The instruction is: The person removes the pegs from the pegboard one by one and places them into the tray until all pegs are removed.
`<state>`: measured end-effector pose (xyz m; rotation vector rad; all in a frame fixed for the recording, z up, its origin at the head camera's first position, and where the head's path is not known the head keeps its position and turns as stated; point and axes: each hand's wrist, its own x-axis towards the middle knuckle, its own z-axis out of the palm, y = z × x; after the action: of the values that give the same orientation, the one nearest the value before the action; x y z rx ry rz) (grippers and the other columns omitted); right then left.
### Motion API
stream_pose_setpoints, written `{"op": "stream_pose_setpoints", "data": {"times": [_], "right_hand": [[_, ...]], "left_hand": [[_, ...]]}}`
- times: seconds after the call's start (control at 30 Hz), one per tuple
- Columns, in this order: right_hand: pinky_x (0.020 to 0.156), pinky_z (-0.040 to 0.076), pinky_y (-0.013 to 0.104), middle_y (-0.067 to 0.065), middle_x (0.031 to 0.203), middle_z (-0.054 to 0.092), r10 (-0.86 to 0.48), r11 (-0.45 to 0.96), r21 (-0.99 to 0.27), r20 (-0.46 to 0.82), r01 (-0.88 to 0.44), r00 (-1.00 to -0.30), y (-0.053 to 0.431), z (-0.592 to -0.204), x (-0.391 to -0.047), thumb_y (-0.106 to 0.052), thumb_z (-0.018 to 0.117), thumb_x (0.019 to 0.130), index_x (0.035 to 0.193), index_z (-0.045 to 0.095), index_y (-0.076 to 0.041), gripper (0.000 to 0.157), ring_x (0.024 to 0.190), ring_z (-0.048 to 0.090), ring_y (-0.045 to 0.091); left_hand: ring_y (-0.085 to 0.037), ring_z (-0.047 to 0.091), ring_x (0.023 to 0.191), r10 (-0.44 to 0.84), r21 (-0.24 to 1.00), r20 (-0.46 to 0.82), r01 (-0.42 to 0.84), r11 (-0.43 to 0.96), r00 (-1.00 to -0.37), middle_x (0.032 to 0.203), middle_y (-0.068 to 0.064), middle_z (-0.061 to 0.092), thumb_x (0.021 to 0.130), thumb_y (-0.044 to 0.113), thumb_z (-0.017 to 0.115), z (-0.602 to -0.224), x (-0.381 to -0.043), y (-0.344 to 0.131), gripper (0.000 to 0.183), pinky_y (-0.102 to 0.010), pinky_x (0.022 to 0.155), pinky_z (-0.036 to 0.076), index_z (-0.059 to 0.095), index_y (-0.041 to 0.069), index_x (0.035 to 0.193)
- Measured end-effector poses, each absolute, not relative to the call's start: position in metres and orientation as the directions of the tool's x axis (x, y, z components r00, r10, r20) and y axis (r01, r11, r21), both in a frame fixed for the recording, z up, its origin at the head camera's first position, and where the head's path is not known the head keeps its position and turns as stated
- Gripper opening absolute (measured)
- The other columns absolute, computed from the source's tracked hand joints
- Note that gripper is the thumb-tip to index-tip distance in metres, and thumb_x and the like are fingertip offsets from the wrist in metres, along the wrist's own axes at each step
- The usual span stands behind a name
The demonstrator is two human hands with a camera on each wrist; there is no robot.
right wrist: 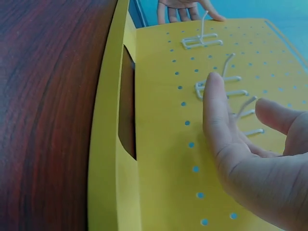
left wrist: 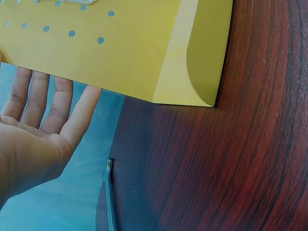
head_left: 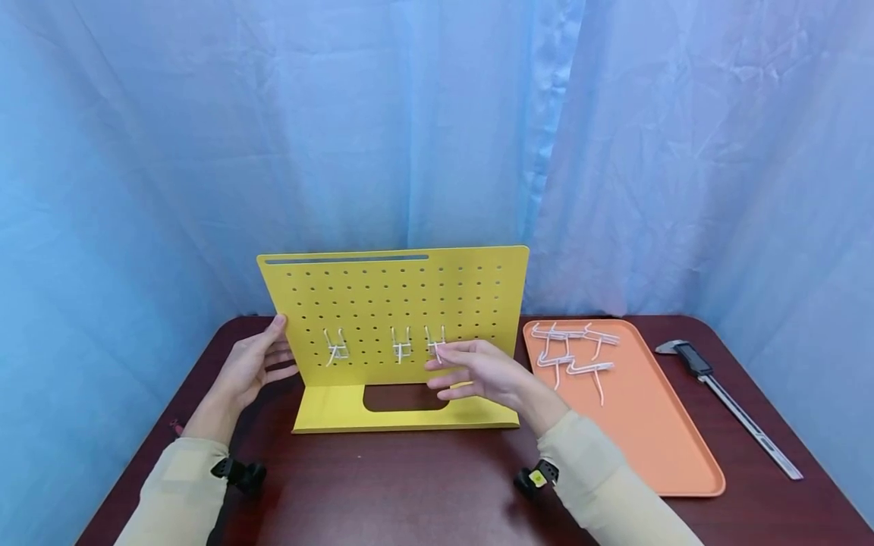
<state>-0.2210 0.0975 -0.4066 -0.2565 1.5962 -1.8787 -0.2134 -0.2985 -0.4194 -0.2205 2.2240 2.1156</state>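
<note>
A yellow pegboard (head_left: 471, 303) stands upright on its yellow base, with three white wire hooks in a row. My left hand (head_left: 249, 368) grips its left edge, thumb at the front; the fingertips pass behind the board in the left wrist view. My right hand (head_left: 488, 371) is at the rightmost hook (head_left: 435, 345), with thumb and fingers spread apart around its prong. In the right wrist view, that hook (right wrist: 255, 131) is partly hidden by the fingers. The middle hook (head_left: 401, 349) and left hook (head_left: 336, 349) hang beside it.
An orange tray (head_left: 655, 447) to the right bears several more white hooks (head_left: 590, 368). A caliper (head_left: 730, 409) lies beyond it near the table's right edge. Blue curtains (head_left: 341, 136) surround the dark wooden table (head_left: 355, 493). Some small tool (left wrist: 109, 192) lies left of the board.
</note>
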Motion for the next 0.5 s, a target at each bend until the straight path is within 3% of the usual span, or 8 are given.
{"op": "stream_pose_setpoints", "data": {"times": [0.23, 0.5], "right_hand": [[0.084, 0.06, 0.041, 0.017, 0.115, 0.07, -0.574, -0.121, -0.913, -0.257, 0.391, -0.778, 0.0911, -0.4158, -0.2248, -0.018, 0.057, 0.106, 0.139, 0.05, 0.01, 0.044, 0.09, 0.073, 0.023], [0.077, 0.061, 0.034, 0.007, 0.102, 0.069, -0.549, -0.154, -0.903, -0.259, 0.401, -0.795, 0.0888, -0.4179, -0.2233, -0.015, 0.061, 0.103, 0.139, 0.051, 0.01, 0.045, 0.077, 0.07, 0.016]], "left_hand": [[-0.015, 0.071, 0.096, -0.066, 0.988, -0.144, -0.147, 0.04, -0.987, 0.103, 0.003, 0.073, 0.096, 0.059, 0.061, -0.419, -0.2119, -0.2987, 0.053, -0.038, 0.083, 0.06, 0.065, 0.015, 0.126], [-0.013, 0.071, 0.096, -0.072, 0.987, -0.147, -0.151, 0.049, -0.987, 0.103, 0.004, 0.072, 0.096, 0.06, 0.061, -0.4208, -0.2134, -0.298, 0.062, -0.037, 0.083, 0.06, 0.06, 0.01, 0.132]]}}
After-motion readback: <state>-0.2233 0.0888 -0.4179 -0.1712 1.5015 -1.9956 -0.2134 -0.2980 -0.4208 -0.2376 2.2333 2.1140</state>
